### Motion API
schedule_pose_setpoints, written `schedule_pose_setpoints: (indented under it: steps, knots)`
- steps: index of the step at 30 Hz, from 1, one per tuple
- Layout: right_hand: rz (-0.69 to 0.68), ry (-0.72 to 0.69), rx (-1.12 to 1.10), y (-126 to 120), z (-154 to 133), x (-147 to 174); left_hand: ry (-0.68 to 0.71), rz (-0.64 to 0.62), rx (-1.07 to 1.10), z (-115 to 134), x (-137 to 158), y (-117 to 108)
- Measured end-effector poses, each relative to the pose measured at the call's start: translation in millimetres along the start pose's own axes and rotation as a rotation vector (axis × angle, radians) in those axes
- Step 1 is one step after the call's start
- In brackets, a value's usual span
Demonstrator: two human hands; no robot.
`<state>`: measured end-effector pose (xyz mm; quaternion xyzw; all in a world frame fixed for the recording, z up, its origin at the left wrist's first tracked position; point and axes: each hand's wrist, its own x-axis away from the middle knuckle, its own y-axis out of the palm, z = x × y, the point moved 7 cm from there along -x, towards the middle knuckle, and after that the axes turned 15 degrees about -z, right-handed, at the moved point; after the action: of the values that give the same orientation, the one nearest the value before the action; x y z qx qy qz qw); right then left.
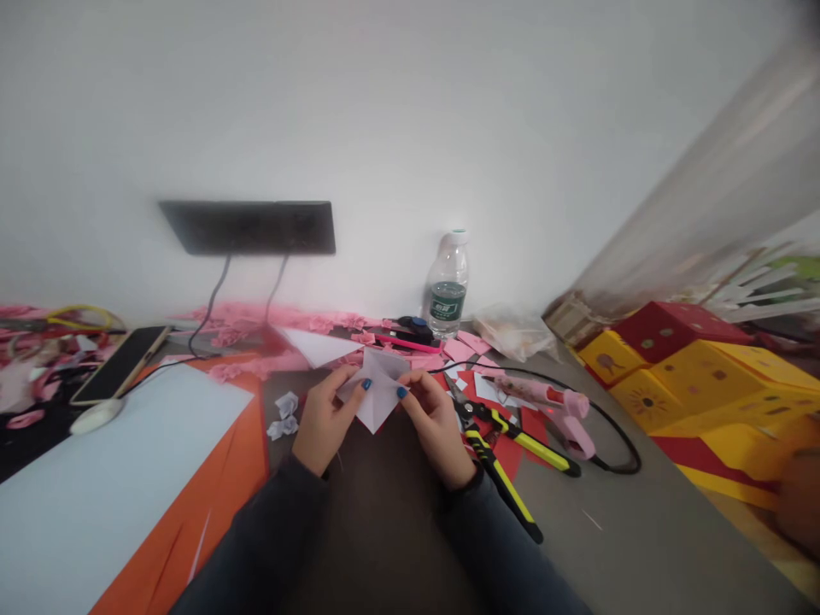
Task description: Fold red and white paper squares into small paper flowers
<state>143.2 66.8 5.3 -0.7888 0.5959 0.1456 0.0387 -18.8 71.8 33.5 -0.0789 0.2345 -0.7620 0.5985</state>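
Observation:
Between my two hands is a creased piece of white paper (pixel 374 410), its folds meeting near the middle and a thin red edge showing at its lower right. My left hand (pixel 326 414) pinches its left side between thumb and fingers. On the opposite side, my right hand (pixel 436 418) grips it the same way, thumb in front. Small folded white paper pieces (pixel 284 415) lie left of my left hand. Just right of my right hand rest shears with black and yellow handles (pixel 506 478), their blades over red paper (pixel 509 457).
A pink glue gun (pixel 570 418) with a looping black cord lies at right, near yellow and red boxes (pixel 692 384). A water bottle (pixel 448 290) stands by the wall. White sheets (pixel 128 478) over orange paper (pixel 237 461), a phone (pixel 121 366) and pink paper flowers (pixel 320 323) occupy the left and back.

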Motion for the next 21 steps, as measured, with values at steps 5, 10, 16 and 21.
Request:
schedule_pose_setpoints:
  steps: [5,10,16,21]
  knots:
    - [0.045,-0.001,-0.077,-3,3,0,0.003,-0.038,0.045,3,0,3]
    - [-0.05,-0.028,-0.1,7,0,-3,0.023,-0.11,0.241,-1,0,13]
    - [-0.032,-0.064,-0.053,2,-3,-1,0.044,-0.173,0.28,7,1,15]
    - [0.044,-0.15,0.1,-7,-15,4,0.067,-0.207,0.368,7,1,15]
